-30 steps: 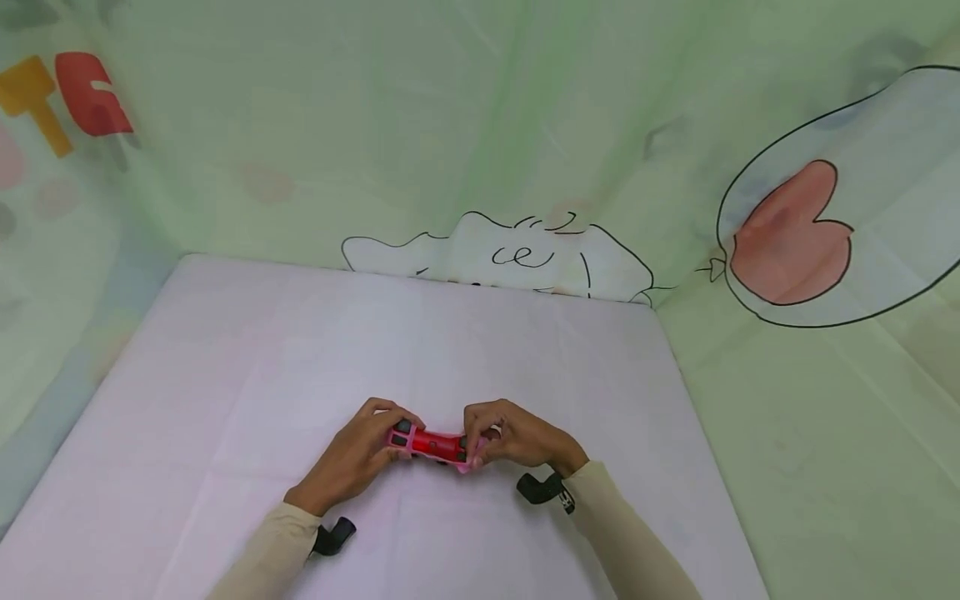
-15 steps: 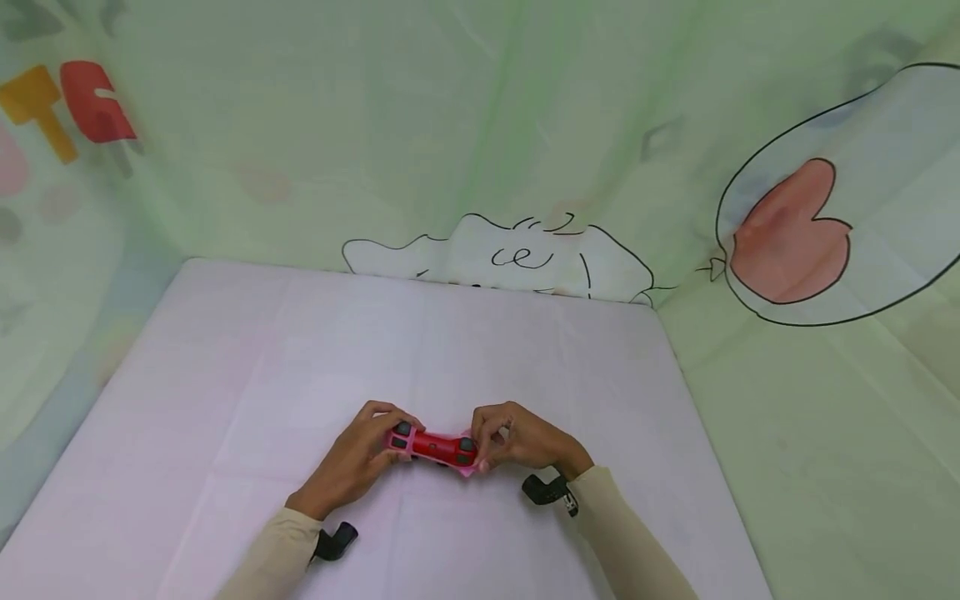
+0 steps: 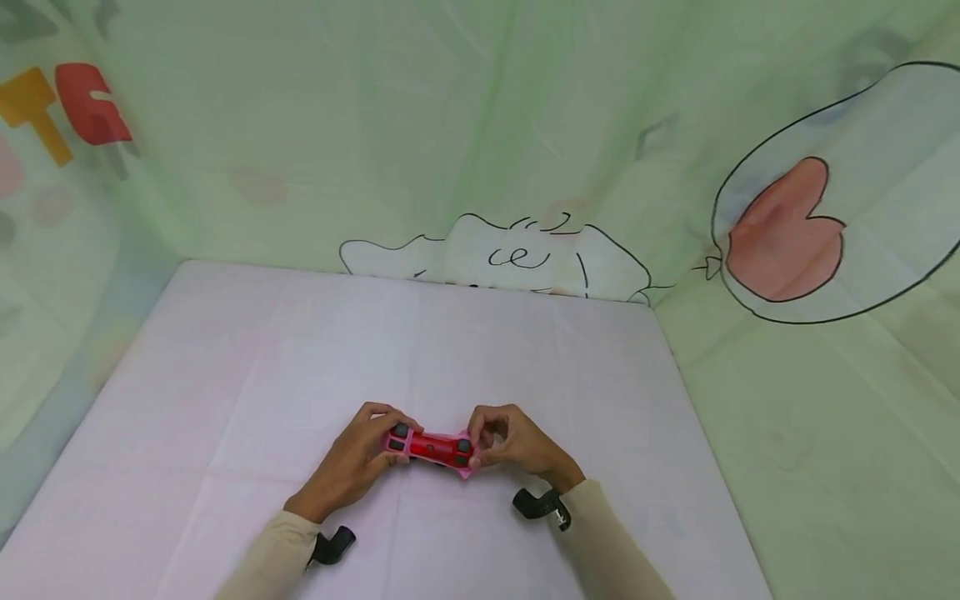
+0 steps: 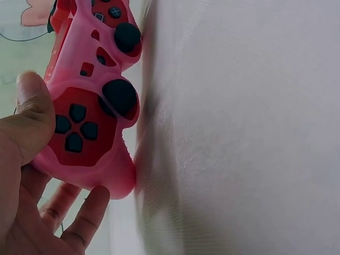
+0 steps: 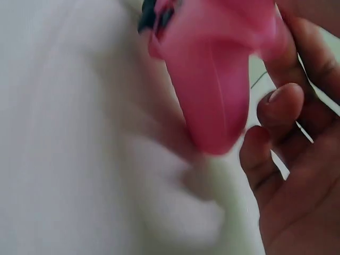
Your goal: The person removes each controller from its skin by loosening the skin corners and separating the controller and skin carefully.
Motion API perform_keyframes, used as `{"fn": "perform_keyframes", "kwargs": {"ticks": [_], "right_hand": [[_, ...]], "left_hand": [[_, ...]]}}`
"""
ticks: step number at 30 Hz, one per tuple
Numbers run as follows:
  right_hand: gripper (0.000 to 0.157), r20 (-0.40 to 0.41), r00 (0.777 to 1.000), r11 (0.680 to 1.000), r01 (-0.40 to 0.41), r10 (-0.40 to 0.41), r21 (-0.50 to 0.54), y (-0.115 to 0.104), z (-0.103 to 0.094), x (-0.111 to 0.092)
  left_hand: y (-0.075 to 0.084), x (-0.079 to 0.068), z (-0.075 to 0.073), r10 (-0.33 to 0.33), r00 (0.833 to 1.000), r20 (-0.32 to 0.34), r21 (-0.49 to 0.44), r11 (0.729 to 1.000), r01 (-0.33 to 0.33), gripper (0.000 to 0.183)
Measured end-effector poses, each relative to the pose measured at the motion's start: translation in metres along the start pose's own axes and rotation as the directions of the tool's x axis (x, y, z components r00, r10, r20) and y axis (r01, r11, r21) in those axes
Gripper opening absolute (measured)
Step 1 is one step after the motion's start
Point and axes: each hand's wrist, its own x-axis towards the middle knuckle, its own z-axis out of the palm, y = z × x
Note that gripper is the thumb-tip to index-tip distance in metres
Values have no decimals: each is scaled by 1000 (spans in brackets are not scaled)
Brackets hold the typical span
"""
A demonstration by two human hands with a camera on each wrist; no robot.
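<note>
A red game controller [image 3: 442, 451] in a pink silicone cover [image 4: 114, 178] is held between both hands, low in the middle of the head view. My left hand [image 3: 348, 465] grips its left end; in the left wrist view the thumb lies by the direction buttons [image 4: 76, 127] and fingers support the handle from behind. My right hand [image 3: 528, 446] pinches the cover's edge at the right end, beside the dark shoulder buttons [image 3: 463, 452]. The right wrist view shows the pink covered handle [image 5: 212, 101] hanging down, with curled fingertips beside it.
A white cloth-covered table [image 3: 300, 358] lies under the hands. Green printed curtains [image 3: 300, 125] stand behind it and at both sides. A black wrist mount [image 3: 332, 546] sits on the left wrist, another black mount [image 3: 536, 503] on the right.
My right hand has shifted slightly rightward, and the shoulder buttons at the controller's right end show more fully. The left hand keeps its grip almost in place.
</note>
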Motion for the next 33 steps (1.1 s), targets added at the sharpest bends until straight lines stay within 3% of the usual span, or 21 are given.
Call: {"fn": "perform_keyframes", "kwargs": {"ticks": [4,7,10,16,19,23,28,33], "right_hand": [[39,-99,995,992,-36,24,-122,-7,15,-5],[54,-178,984,965,-59,13,-257,-10,29,-10],[56,-259,966,927,-79,-20,-367,-12,42,-12],[51,-345,932,883,-66,-112,-465,-11,58,-10],[48,-355,923,866,-50,-151,-497,-9,61,-9],[47,-345,919,853,-19,-191,-522,-8,61,-9],[48,-326,924,857,4,-201,-515,-7,59,-10],[47,-316,930,870,8,-188,-493,-6,57,-11]], "left_hand": [[1,0,2,1,1000,-21,10,1000,-1,45],[2,-1,5,5,999,-45,23,1000,-4,45],[4,-2,7,0,998,-68,41,999,3,45],[6,-2,7,4,998,-63,59,998,0,46],[4,1,3,21,1000,-23,59,998,-20,48],[4,7,-7,11,997,78,50,999,-15,49],[5,14,-16,32,981,193,-8,999,-31,38],[1,20,-18,73,964,255,-82,995,-54,29]]}}
